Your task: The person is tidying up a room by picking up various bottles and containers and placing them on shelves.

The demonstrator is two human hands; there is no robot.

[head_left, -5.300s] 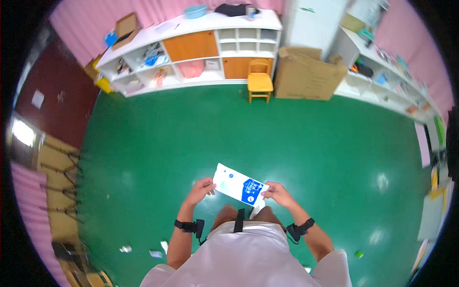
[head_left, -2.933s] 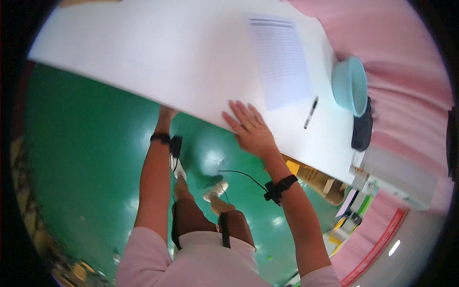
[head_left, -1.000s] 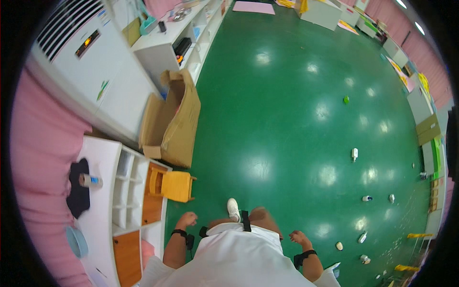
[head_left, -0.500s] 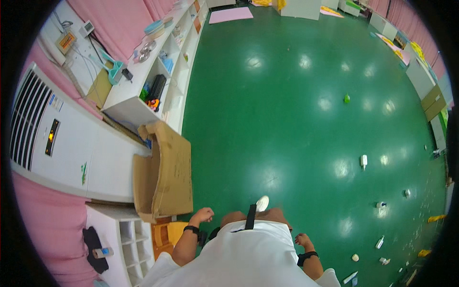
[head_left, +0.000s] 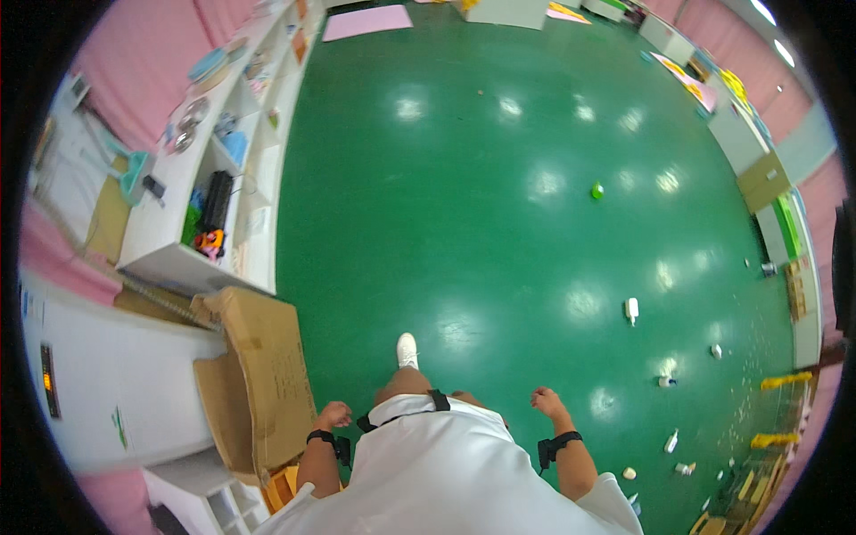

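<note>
My left hand (head_left: 335, 415) hangs by my side with its fingers curled in and nothing showing in them. Closest to it is a large open cardboard box (head_left: 272, 383), a short way to its left and apart from it. My right hand (head_left: 547, 401) is held out over the green floor, loosely closed, with no object visible in it. Both wrists wear black straps. One white shoe (head_left: 407, 350) shows ahead of my body. On the floor to the right lie a white bottle (head_left: 632, 310), another white bottle (head_left: 671, 440) and a green object (head_left: 596, 191) farther off.
A long white shelf unit (head_left: 282, 178) with toys and bowls runs along the left. Behind the box stands a white floor-standing air conditioner (head_left: 134, 392). Several small items are scattered at right, near a wooden rack (head_left: 758, 490). A pink mat (head_left: 367, 22) lies far ahead.
My view has turned and moved forward; the shelf and box sit farther left. My right hand has swung forward and a white shoe has stepped ahead. Both hands stay closed.
</note>
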